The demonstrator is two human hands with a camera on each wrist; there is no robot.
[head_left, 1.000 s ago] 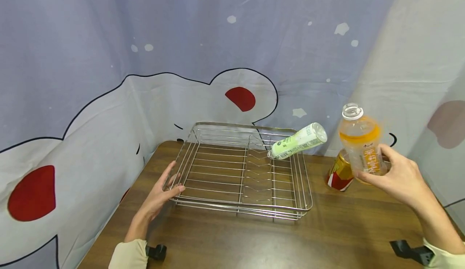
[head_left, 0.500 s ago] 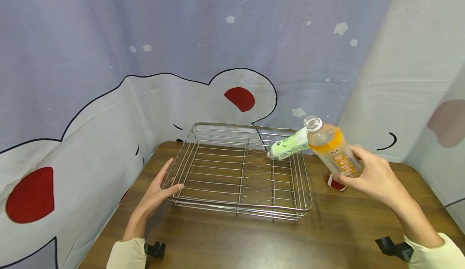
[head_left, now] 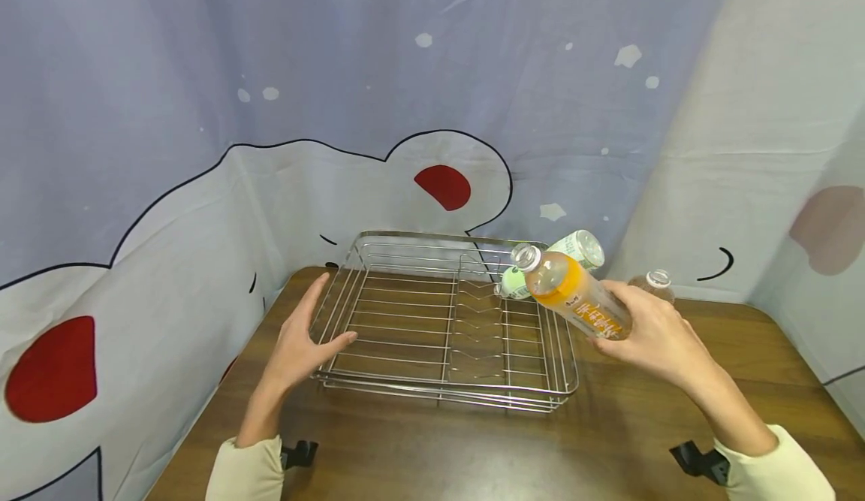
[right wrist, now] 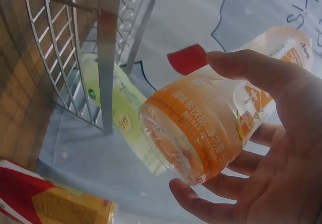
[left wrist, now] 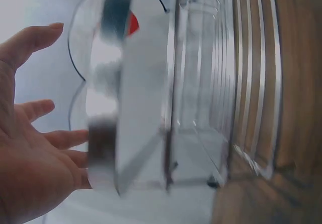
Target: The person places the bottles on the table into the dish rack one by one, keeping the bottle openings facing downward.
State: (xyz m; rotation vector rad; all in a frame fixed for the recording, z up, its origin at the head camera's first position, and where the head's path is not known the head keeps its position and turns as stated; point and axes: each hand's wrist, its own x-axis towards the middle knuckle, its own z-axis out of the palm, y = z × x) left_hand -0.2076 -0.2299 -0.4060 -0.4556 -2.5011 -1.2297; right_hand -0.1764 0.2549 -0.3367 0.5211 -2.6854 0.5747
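Observation:
My right hand [head_left: 652,332] grips a clear plastic drink bottle [head_left: 584,298] with an orange label. The bottle has no cap and leans to the left, its neck over the right end of a wire dish rack [head_left: 446,236]. A pale green bottle [head_left: 515,283] lies slanted in the rack's back right corner, partly hidden behind the orange one. At the rack's left end, my left hand [head_left: 300,343] has its thumb and fingers spread apart. In the left wrist view its fingers [left wrist: 65,139] are right at the rack's metal rim [left wrist: 105,93].
Another clear bottle [head_left: 657,283] stands behind my right hand, mostly hidden. A red and gold can [right wrist: 65,201] shows low in the right wrist view. The wooden table [head_left: 500,456] meets a printed cloth [head_left: 304,80] at the back and sides.
My right hand has carried the orange-labelled bottle left toward the rack, and the bottle has tipped from near upright to slanted. My left hand has spread slightly wider.

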